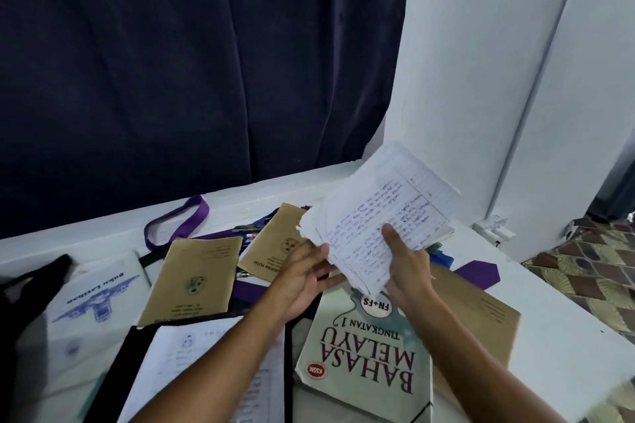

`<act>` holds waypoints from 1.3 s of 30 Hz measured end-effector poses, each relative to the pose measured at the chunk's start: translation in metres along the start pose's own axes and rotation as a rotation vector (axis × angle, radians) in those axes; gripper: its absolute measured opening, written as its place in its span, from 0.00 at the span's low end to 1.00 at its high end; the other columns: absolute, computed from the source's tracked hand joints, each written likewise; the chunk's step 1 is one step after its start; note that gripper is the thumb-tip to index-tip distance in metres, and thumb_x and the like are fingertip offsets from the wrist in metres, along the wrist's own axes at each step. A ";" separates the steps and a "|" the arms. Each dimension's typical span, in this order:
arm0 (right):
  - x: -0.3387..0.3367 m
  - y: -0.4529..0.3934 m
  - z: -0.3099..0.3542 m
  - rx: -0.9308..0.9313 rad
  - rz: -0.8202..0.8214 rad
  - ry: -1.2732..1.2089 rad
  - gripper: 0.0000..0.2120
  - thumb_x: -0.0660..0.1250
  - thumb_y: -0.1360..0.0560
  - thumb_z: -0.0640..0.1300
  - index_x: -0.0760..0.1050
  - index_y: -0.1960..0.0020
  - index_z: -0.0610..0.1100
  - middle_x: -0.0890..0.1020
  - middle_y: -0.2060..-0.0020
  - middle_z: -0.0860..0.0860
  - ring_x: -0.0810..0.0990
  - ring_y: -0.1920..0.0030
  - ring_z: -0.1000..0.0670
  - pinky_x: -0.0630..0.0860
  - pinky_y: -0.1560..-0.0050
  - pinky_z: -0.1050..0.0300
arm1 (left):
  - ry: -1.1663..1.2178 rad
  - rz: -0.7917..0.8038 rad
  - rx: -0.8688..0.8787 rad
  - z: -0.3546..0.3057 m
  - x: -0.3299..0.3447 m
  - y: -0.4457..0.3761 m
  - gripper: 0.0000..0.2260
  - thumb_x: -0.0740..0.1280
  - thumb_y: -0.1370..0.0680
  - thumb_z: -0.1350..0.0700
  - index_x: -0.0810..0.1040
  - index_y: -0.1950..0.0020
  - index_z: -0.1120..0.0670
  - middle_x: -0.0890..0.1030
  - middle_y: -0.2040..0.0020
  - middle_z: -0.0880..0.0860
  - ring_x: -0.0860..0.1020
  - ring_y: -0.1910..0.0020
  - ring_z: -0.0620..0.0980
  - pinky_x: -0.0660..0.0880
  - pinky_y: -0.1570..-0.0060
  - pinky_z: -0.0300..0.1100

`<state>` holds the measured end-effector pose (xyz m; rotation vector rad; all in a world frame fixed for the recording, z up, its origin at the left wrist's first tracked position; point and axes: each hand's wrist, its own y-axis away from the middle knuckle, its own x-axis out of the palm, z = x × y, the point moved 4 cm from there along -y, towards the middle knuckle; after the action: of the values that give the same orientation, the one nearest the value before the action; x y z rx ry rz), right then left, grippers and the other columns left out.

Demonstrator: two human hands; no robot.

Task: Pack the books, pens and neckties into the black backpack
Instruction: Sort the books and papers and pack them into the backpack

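- Head view: right hand (409, 264) grips handwritten notebook (381, 216) above counter (567, 347); left hand (305, 280) fingers relaxed, touching its edge.
- Books, pens (251, 233), purple necktie (481, 273) unpacked; backpack (20, 312) at left edge.

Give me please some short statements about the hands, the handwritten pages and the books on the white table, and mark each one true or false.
1. The right hand grips the loose white handwritten pages, thumb on top. True.
2. The handwritten pages lie flat on the white table. False: they are held up above the books.
3. The pale green "Bahasa Melayu" textbook lies below the hands. True.
4. The left hand holds a pen. False: it holds no pen; its fingers reach to the pages' lower edge.
5. A purple strap loop lies near the dark curtain. True.
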<state>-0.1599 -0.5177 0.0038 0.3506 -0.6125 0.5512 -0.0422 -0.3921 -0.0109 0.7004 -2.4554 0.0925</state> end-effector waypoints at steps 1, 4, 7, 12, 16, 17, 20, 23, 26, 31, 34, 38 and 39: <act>0.009 0.003 -0.007 0.012 0.022 -0.069 0.21 0.68 0.25 0.37 0.73 0.33 0.45 0.83 0.43 0.45 0.81 0.43 0.41 0.76 0.42 0.33 | -0.006 -0.044 0.038 0.002 0.008 0.004 0.31 0.83 0.39 0.51 0.77 0.40 0.56 0.82 0.42 0.59 0.81 0.44 0.58 0.81 0.53 0.52; 0.034 0.015 -0.025 0.007 0.066 -0.086 0.22 0.68 0.25 0.37 0.71 0.32 0.44 0.83 0.42 0.44 0.81 0.42 0.41 0.77 0.42 0.35 | 0.033 -0.291 0.192 -0.006 0.015 0.008 0.18 0.71 0.25 0.63 0.75 0.36 0.56 0.83 0.42 0.57 0.81 0.42 0.56 0.80 0.48 0.52; 0.048 0.018 -0.025 -0.064 0.094 0.035 0.20 0.68 0.25 0.33 0.72 0.34 0.41 0.83 0.42 0.44 0.81 0.41 0.41 0.77 0.40 0.40 | -0.035 -0.383 0.258 -0.031 -0.002 0.015 0.14 0.64 0.21 0.68 0.76 0.38 0.55 0.83 0.44 0.55 0.83 0.48 0.51 0.81 0.50 0.47; 0.044 0.014 0.002 0.066 0.373 -0.104 0.16 0.55 0.19 0.44 0.78 0.40 0.41 0.82 0.42 0.41 0.80 0.43 0.39 0.79 0.47 0.44 | -0.167 -0.407 0.123 -0.066 -0.055 0.041 0.12 0.63 0.20 0.67 0.74 0.39 0.56 0.82 0.42 0.57 0.82 0.46 0.55 0.81 0.52 0.50; 0.045 0.013 -0.005 0.286 0.554 0.142 0.15 0.61 0.21 0.47 0.81 0.41 0.41 0.80 0.39 0.38 0.79 0.39 0.37 0.76 0.39 0.38 | -0.239 -0.424 0.052 -0.077 -0.087 0.064 0.14 0.62 0.21 0.68 0.74 0.36 0.58 0.82 0.41 0.60 0.82 0.45 0.58 0.80 0.49 0.54; 0.049 0.014 -0.014 0.318 0.587 0.223 0.16 0.64 0.22 0.44 0.77 0.36 0.39 0.79 0.38 0.38 0.78 0.38 0.37 0.74 0.38 0.36 | -0.243 -0.424 0.048 -0.075 -0.090 0.070 0.14 0.62 0.21 0.68 0.74 0.36 0.58 0.82 0.41 0.60 0.82 0.45 0.58 0.79 0.47 0.55; 0.063 0.017 -0.039 0.287 0.527 0.454 0.16 0.66 0.23 0.35 0.75 0.35 0.39 0.82 0.42 0.40 0.82 0.43 0.38 0.76 0.41 0.34 | -0.201 -0.463 0.082 -0.066 -0.094 0.086 0.14 0.62 0.20 0.68 0.76 0.39 0.55 0.84 0.45 0.55 0.84 0.49 0.54 0.81 0.53 0.51; 0.075 0.021 -0.056 0.283 0.513 0.590 0.16 0.67 0.24 0.34 0.77 0.37 0.40 0.83 0.43 0.42 0.83 0.46 0.40 0.77 0.42 0.36 | -0.137 -0.513 0.084 -0.056 -0.103 0.105 0.14 0.62 0.20 0.68 0.76 0.40 0.54 0.83 0.45 0.55 0.83 0.51 0.52 0.82 0.59 0.47; 0.082 0.026 -0.071 0.442 0.570 0.467 0.18 0.64 0.21 0.44 0.74 0.33 0.40 0.81 0.40 0.40 0.81 0.42 0.40 0.77 0.41 0.38 | -0.041 -0.551 0.088 -0.054 -0.118 0.124 0.14 0.62 0.20 0.69 0.76 0.40 0.55 0.82 0.42 0.59 0.82 0.49 0.56 0.82 0.56 0.51; 0.088 0.051 -0.095 0.668 0.751 -0.160 0.47 0.70 0.36 0.71 0.68 0.26 0.44 0.73 0.31 0.38 0.71 0.31 0.33 0.61 0.31 0.29 | 0.150 -0.605 0.298 -0.059 -0.129 0.141 0.21 0.64 0.23 0.68 0.72 0.32 0.57 0.79 0.37 0.60 0.81 0.43 0.59 0.80 0.49 0.57; 0.097 0.077 -0.116 0.498 0.839 0.071 0.46 0.76 0.36 0.65 0.64 0.27 0.45 0.74 0.32 0.39 0.74 0.33 0.36 0.73 0.36 0.36 | 0.280 -0.639 0.306 -0.049 -0.116 0.142 0.18 0.59 0.20 0.68 0.72 0.31 0.57 0.80 0.39 0.60 0.82 0.48 0.56 0.82 0.56 0.52; 0.109 0.096 -0.120 0.191 0.678 0.240 0.22 0.69 0.25 0.38 0.70 0.33 0.44 0.80 0.38 0.45 0.78 0.37 0.42 0.78 0.42 0.43 | 0.353 -0.585 0.321 -0.028 -0.095 0.142 0.18 0.61 0.20 0.66 0.71 0.30 0.56 0.80 0.38 0.60 0.81 0.43 0.58 0.81 0.50 0.54; 0.106 0.099 -0.118 0.142 0.628 0.271 0.19 0.66 0.24 0.33 0.72 0.35 0.44 0.81 0.39 0.45 0.79 0.38 0.42 0.79 0.43 0.43 | 0.304 -0.599 0.316 -0.025 -0.092 0.146 0.18 0.62 0.20 0.66 0.72 0.31 0.56 0.81 0.39 0.58 0.82 0.44 0.57 0.82 0.51 0.52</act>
<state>-0.0925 -0.3439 -0.0057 0.2050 -0.4138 1.2279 -0.0388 -0.2185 -0.0284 1.4161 -1.8738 0.3288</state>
